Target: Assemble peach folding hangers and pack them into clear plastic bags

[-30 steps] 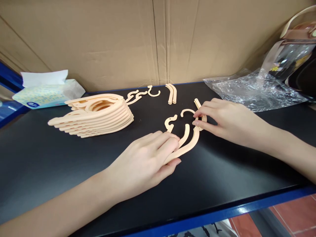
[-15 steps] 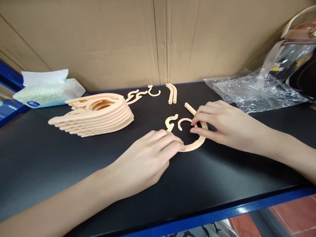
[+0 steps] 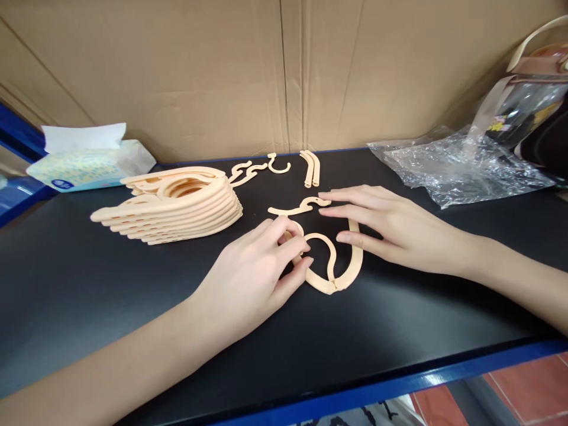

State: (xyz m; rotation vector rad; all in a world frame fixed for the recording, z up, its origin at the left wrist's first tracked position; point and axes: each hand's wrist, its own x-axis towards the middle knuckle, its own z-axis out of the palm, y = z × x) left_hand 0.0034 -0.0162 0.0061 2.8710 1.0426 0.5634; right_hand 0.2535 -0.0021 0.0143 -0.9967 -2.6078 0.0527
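Observation:
A cream folding clothes hanger (image 3: 355, 260) lies on the black table, its two curved arms meeting at the near side and its hook (image 3: 331, 251) lying between them. My left hand (image 3: 261, 266) is closed, thumb and fingers pinching the hanger's left arm and partly covering it. Over the right arm reaches my right hand (image 3: 386, 228), fingers apart. Its fingertips touch or nearly touch the end of a wavy cream hanger piece (image 3: 288, 211) on the far side. How that piece joins the hanger is hidden behind my left fingers.
Left of my hands is a stack of cream hangers (image 3: 177, 207), with a tissue pack (image 3: 93, 165) behind it. Loose hook pieces (image 3: 278, 165) and two curved strips (image 3: 311, 168) lie at the back. Crumpled clear plastic (image 3: 457, 168) and a bottle (image 3: 523, 106) are at right.
The hanger has turned, its arm joint now facing me. My left hand has shifted left onto the left arm. My right hand moved slightly left and its fingers spread.

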